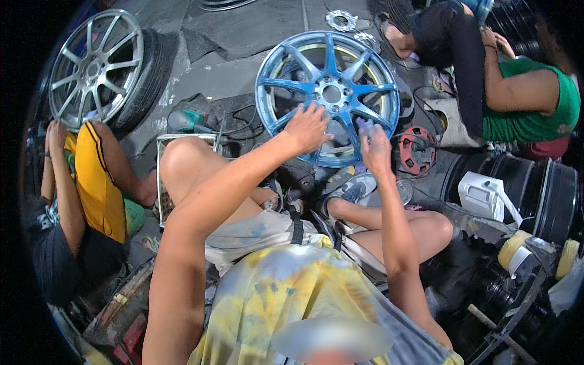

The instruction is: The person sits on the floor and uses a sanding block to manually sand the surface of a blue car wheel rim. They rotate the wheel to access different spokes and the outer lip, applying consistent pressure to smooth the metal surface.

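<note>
A blue multi-spoke car wheel rim [330,61] is in front of me, with paler worn patches along its edge and between spokes. My left hand [308,129] lies over the near left spokes, below the hub, its fingers spread and holding nothing visible. At the near right part of the rim, my right hand [376,147] is closed round a small pale purple pad [367,125], pressed against a spoke or just above it. Motion blurs that hand, and the pad's exact kind does not show.
A silver wheel [95,70] beside a tyre [149,79] is held by a person at left. Another person in green [535,103] sits at right. Nearby are a green power tool [184,120], a red round slotted part [416,151] and a white box-shaped device [482,196].
</note>
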Action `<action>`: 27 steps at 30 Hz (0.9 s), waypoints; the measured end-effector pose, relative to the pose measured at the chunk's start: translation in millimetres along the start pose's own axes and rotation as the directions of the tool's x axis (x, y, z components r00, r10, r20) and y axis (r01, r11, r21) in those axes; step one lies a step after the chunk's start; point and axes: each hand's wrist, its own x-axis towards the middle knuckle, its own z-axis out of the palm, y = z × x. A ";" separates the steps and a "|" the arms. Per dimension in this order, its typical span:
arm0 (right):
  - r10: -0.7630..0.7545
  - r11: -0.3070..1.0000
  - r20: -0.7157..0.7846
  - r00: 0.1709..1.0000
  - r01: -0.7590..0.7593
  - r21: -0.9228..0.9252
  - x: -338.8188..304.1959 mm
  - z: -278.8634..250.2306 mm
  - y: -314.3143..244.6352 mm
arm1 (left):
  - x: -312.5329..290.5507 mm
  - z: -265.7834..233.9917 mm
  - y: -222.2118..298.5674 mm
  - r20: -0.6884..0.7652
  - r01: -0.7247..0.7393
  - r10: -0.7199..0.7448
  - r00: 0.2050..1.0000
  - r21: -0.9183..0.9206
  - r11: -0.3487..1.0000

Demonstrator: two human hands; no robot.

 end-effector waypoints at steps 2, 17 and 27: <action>-0.029 0.999 -0.079 0.996 0.031 0.024 -23.4 25.6 12.1 | -4.3 22.7 -7.7 -0.029 -0.011 0.013 1.000 0.060 0.998; -0.016 1.000 -0.135 0.991 0.019 0.020 -23.9 18.6 -6.9 | 20.4 32.8 -12.8 0.009 -0.072 0.072 0.997 0.066 0.995; -0.061 0.997 -0.145 0.987 0.054 -0.052 2.8 24.0 -11.8 | -20.1 14.4 19.3 0.138 -0.097 0.073 0.988 0.183 0.978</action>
